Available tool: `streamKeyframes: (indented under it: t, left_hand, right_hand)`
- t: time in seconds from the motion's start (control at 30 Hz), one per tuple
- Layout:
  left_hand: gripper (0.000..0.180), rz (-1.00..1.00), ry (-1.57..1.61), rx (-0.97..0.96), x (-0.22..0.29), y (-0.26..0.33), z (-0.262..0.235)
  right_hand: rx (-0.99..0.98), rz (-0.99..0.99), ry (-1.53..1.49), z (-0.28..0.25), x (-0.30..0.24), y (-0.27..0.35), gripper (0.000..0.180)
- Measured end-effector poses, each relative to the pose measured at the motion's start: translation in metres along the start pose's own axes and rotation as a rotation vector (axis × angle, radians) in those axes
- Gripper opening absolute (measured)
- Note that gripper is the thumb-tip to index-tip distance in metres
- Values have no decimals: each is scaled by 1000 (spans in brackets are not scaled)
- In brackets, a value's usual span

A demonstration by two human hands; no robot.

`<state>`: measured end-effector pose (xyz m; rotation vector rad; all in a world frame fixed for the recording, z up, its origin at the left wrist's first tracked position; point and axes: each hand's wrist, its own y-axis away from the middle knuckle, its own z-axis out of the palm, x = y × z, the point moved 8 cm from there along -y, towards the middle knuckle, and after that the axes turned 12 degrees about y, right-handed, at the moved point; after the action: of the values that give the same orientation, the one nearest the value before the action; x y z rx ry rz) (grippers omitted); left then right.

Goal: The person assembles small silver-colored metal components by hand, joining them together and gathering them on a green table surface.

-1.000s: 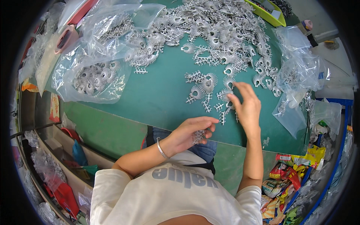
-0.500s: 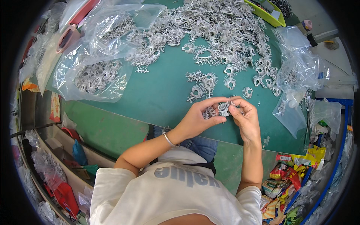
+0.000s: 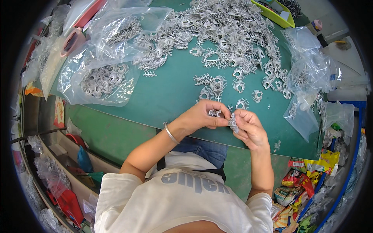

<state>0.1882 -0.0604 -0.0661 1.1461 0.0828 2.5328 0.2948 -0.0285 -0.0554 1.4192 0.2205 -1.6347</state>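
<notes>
Hands [image 3: 227, 122] barely shifted | both fingers pinch silver metal piece [image 3: 233, 122]; wrists bent inward

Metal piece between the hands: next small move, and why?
Probably pull the small silver piece away from the cluster in the left hand. The right hand pinches it at the fingertips, both hands meet over the green table, and loose pieces lie just beyond.

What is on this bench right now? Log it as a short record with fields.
Left hand: pinches small silver metal parts
Right hand: holds a silver fan-shaped metal piece
Surface: green table
Loose stock: heap of silver fan-shaped pieces
Bagged stock: clear plastic bag of pieces
Far edge: yellow-green tray
</notes>
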Motion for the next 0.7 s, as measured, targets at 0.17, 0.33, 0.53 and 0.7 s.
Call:
streamKeyframes:
  t: [0.17, 0.33, 0.53, 0.7]
  left_hand:
    - [16, -75, 141, -4, 3, 10, 12]
    - [19, 505, -383, 71, 33, 17, 17]
    - [20, -51, 202, 132, 8, 21, 9]
    - [18, -116, 217, 77, 7, 25, 20]
  right_hand:
    - [-116, 7, -130, 4, -1, -1, 14]
    - [-132, 64, -263, 7, 1, -1, 13]
    - [54, -113, 102, -1, -24, 14, 8]
    - [100, -144, 224, 11, -30, 20, 8]
